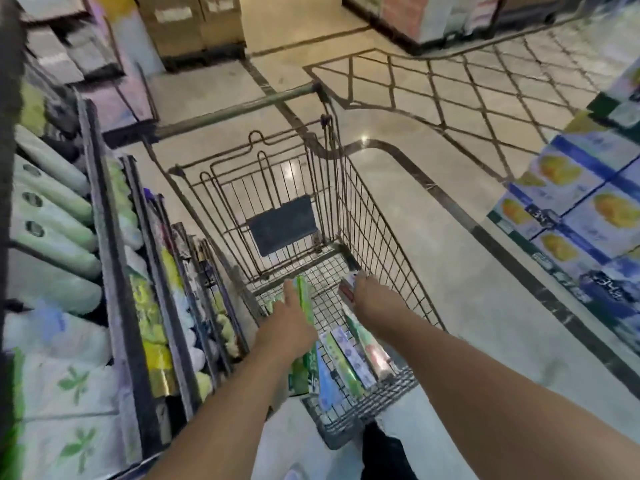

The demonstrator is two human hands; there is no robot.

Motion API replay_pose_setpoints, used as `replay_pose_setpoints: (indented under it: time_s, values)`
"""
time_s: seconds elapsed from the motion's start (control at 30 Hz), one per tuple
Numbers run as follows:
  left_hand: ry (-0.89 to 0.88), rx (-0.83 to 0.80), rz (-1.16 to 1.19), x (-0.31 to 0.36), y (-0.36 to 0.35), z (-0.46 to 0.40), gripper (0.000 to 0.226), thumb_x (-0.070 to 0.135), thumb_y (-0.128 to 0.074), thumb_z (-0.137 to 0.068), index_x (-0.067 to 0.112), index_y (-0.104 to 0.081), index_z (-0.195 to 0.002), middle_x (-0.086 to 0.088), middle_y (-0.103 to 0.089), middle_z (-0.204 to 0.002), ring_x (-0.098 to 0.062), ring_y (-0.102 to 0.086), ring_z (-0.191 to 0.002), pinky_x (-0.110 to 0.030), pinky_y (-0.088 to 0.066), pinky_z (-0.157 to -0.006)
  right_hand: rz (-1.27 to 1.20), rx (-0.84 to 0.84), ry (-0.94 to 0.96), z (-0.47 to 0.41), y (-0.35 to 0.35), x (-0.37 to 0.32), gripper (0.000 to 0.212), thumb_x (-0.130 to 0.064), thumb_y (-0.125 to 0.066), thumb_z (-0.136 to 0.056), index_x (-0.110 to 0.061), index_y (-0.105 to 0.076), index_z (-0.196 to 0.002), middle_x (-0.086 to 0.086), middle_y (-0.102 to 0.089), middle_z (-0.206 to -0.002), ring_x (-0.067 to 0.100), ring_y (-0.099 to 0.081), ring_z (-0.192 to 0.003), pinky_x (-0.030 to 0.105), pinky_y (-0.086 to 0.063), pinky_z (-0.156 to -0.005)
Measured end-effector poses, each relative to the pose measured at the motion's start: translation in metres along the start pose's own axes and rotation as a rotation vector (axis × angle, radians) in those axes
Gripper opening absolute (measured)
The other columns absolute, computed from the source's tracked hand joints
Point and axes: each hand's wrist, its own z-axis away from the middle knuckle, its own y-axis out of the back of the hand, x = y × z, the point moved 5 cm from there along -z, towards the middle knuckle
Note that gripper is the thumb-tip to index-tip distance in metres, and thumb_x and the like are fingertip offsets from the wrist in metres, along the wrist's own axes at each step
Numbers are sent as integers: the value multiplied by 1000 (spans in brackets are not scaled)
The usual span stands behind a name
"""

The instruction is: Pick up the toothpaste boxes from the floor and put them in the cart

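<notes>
Setting: shop aisle, pale polished floor (433, 188) with dark inlaid lines; wire cart (367, 216) is the landmark.
Nearest cart end: several toothpaste boxes (349, 362) lie flat on the cart's mesh bottom, side by side.
Left hand (287, 327): inside the cart, fingers wrapped round a green box (304, 296), held low, probably to lay it beside the others.
Right hand (372, 296): inside the cart toward its right wall, gripping a red-and-white box (347, 287).
Stage: judged mid-placement; both boxes not yet released.
Left of cart: shelves (104, 237) of packaged goods, close against it.
Right of cart: stacked blue-and-yellow cartons (588, 209), well apart.
Beyond cart: brown cartons (194, 26).
</notes>
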Motion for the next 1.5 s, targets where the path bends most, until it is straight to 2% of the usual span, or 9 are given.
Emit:
replay_pose_setpoints:
  time_s: [0.13, 0.23, 0.4, 0.5, 0.63, 0.7, 0.83, 1.07, 1.5]
  values:
    - [76, 31, 74, 9, -9, -63, 111, 25, -66, -84, 33, 24, -148, -14, -48, -139, -19, -62, -75, -35, -56, -62, 7, -67, 51, -79, -12, 5, 42, -16, -52, -96, -8, -34, -133, 13, -53, -120, 25, -60, -88, 34, -48, -71]
    - [144, 32, 101, 9, -23, -111, 114, 28, -71, -84, 32, 23, -149, -16, -48, -135, -27, -63, -91, -40, -56, -74, 69, -131, 86, -133, -30, 7, 56, -9, -50, -95, -3, -24, -144, 17, -46, -131, 32, -60, -105, 38, -49, -77]
    - [221, 59, 136, -2, -60, -179, 114, 34, -71, -85, 29, 23, -150, -22, -41, -143, -33, -63, -100, -35, -51, -65, 104, -173, 159, -201, -78, 11, 54, -8, -45, -97, -1, -23, -145, 21, -42, -138, 37, -59, -113, 45, -51, -84]
    - [231, 61, 137, -12, -88, -213, 116, 36, -71, -85, 29, 25, -149, -21, -38, -148, -34, -62, -103, -37, -53, -73, 50, -209, 158, -232, -112, 13, 65, 1, -46, -93, 1, -13, -150, 24, -38, -143, 36, -59, -113, 44, -53, -89]
    - [250, 44, 155, -25, -126, -247, 111, 37, -68, -88, 29, 25, -149, -20, -34, -150, -39, -57, -114, -44, -51, -86, -65, -254, 76, -268, -150, 10, 49, 3, -50, -91, 0, -31, -135, 20, -52, -122, 30, -62, -101, 33, -45, -72]
    - [285, 36, 154, -31, -141, -259, 108, 36, -65, -90, 27, 24, -150, -19, -27, -154, -39, -52, -122, -43, -47, -86, -56, -256, 98, -284, -167, 5, 51, 3, -53, -90, 2, -31, -136, 20, -53, -123, 32, -61, -107, 34, -47, -76]
    - [335, 75, 153, -44, -162, -284, 106, 32, -65, -91, 27, 22, -151, -18, -35, -146, -35, -59, -103, -36, -42, -67, -90, -232, 111, -306, -195, 1, 62, 4, -52, -89, 3, -24, -145, 19, -45, -139, 34, -51, -124, 41, -46, -99]
    - [419, 50, 216, -55, -195, -300, 106, 22, -66, -89, 23, 18, -153, -22, -22, -154, -38, -54, -114, -36, -39, -69, -120, -257, 74, -317, -238, 15, 73, -6, -68, -88, 2, -23, -145, 19, -56, -127, 31, -62, -109, 34, -52, -83]
    - [362, -29, 8, -45, -210, -294, 80, -3, -58, -85, 12, -16, -151, -25, -26, -144, -38, -60, -103, -36, -44, -63, -147, -364, 55, -302, -262, 22, 88, -21, -80, -79, -5, -23, -144, 18, -50, -132, 34, -57, -114, 46, -50, -92]
